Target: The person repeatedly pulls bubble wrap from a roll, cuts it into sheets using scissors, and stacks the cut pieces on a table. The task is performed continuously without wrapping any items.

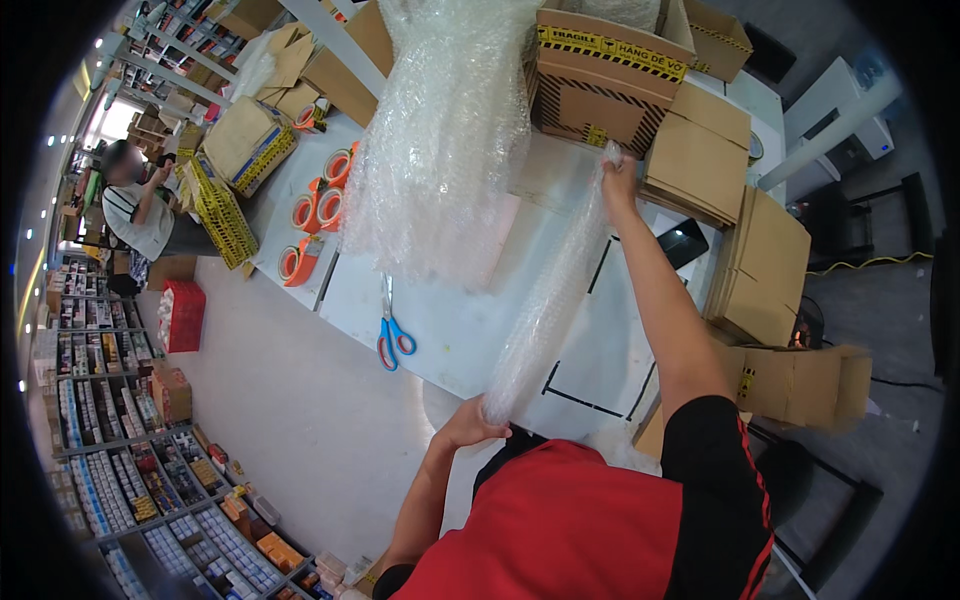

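Observation:
A long folded strip of bubble wrap [551, 300] stretches diagonally over the white table. My left hand [472, 426] grips its lower end at the table's front edge, close to my red shirt. At the far end, by a carton with fragile tape [607, 82], my right hand [619, 184] holds the strip bunched up. A large heap of bubble wrap [442, 150] lies to the left of the strip. Just below the heap are scissors with blue and red handles [394, 341]. A black phone [682, 244] rests to the right of my right forearm.
Orange tape dispensers [300, 259] stand on the table's left part. Stacks of flat cardboard boxes [694, 157] line the right side. A person [139, 202] stands at the far left by taped cartons [217, 210]. A red bin [182, 315] and stocked shelves [112, 450] are beyond the floor.

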The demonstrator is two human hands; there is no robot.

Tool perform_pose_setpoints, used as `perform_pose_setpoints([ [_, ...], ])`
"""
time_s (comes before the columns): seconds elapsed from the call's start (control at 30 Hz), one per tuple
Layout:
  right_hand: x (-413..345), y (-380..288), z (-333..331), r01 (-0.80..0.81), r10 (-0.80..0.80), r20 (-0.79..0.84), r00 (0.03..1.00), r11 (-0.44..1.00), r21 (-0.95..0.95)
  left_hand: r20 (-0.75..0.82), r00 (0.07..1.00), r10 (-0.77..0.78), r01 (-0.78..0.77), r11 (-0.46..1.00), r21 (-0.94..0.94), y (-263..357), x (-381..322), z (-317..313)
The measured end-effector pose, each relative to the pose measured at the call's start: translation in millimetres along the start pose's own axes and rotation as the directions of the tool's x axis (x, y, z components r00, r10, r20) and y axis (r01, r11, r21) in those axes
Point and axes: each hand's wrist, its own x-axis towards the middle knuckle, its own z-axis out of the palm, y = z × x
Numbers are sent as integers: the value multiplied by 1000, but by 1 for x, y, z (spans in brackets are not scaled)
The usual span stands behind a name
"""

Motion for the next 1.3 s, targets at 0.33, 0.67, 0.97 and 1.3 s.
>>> perform_pose_setpoints([
  [0.33, 58, 50, 30, 93, -309, -297, 904, 819, -567, -661, 651, 374, 301, 672, 676, -13, 4, 34],
  [0.67, 19, -3, 32, 0, -146, -87, 985, 512, -859, -681, 671, 292, 357, 678, 642, -40, 5, 44],
  [0.97, -388, 4, 23, 768, -141, 988, 58, 639, 46, -716, 640, 277, 324, 748, 579, -60, 2, 45],
  [1.3, -407, 36, 15, 925, -234, 967, 98, 380, -2, -739, 591, 322, 307, 758, 576, -81, -22, 35],
])
